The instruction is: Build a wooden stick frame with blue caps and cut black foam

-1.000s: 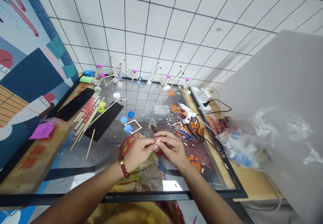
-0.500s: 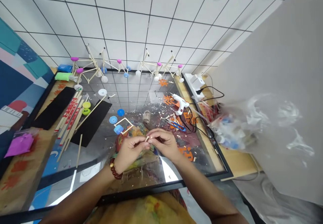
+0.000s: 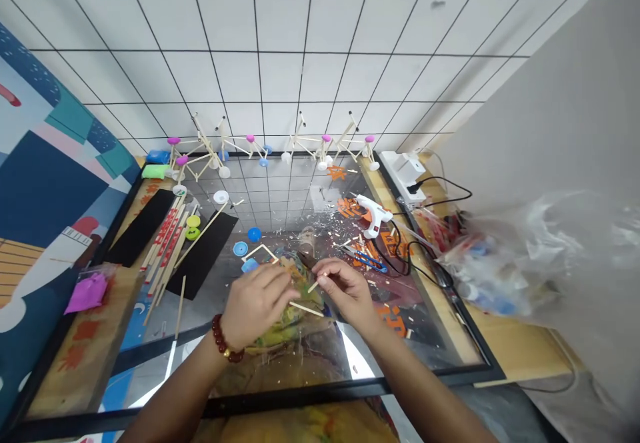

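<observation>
My right hand [image 3: 347,295] pinches a short pale wooden stick [image 3: 313,287] between thumb and forefinger, its free end pointing down and left. My left hand [image 3: 260,302] is closed, palm down, just left of it. A longer wooden stick [image 3: 307,309] sticks out from under the left fingers toward the right; the grip itself is hidden behind the hand. Beyond the left hand lies a frame of thin sticks [image 3: 263,248], partly covered by that hand. A light-blue round piece [image 3: 249,265] sits beside it, along with two blue discs, one being a blue cap [image 3: 255,234].
A white glue gun [image 3: 373,215] and a blue-handled cutting tool [image 3: 367,258] lie right, among scraps and cables. Long sticks [image 3: 165,246] and black sheets [image 3: 207,256] lie left. Stick models [image 3: 200,143] line the back. A power strip [image 3: 404,180] stands back right.
My hands have moved apart, the left one turning palm down over part of the stick frame. A longer stick now shows under the left fingers. The view has shifted.
</observation>
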Motion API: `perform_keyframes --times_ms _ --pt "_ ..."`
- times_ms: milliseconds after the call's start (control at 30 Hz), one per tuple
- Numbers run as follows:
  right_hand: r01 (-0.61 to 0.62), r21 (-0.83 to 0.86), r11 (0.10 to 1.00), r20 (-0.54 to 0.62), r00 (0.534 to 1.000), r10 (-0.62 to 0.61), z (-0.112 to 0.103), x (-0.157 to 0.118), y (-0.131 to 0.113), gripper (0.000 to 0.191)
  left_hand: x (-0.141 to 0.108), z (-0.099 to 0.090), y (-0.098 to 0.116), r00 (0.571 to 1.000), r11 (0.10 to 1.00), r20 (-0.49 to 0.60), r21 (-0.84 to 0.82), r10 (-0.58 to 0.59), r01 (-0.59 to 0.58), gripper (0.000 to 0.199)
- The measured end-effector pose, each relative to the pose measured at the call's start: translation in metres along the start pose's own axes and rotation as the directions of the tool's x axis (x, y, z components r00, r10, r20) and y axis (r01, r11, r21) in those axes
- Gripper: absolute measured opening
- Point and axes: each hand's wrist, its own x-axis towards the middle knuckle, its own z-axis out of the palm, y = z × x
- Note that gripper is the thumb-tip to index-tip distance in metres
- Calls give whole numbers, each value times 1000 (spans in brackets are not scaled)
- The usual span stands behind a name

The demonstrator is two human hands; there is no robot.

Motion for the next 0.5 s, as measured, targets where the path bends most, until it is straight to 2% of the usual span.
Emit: perform_keyframes --times_ms 67,100,200,333,433,500 --pt "41 -74 996 -11 999 -42 -1 1 2 12 3 -8 -10 989 991 -102 63 -109 116 24" --pt "40 -93 995 -12 999 -41 -1 1 3 12 5 -10 -15 984 984 -109 96 -141 152 25" --pt "13 -103 995 -8 1000 -14 -1 -1 6 10 9 -8 -23 982 962 -44 198 -181 186 34" --pt "-31 -74 997 0 1000 31 1 -3 10 12 8 4 -27 978 938 29 290 -208 191 39" --pt "-44 -59 997 38 998 46 4 -4 11 15 5 6 -30 974 946 5 240 -226 218 35" --pt "-20 -97 995 93 995 29 7 -5 11 17 5 2 -31 965 958 -47 118 -257 261 34"
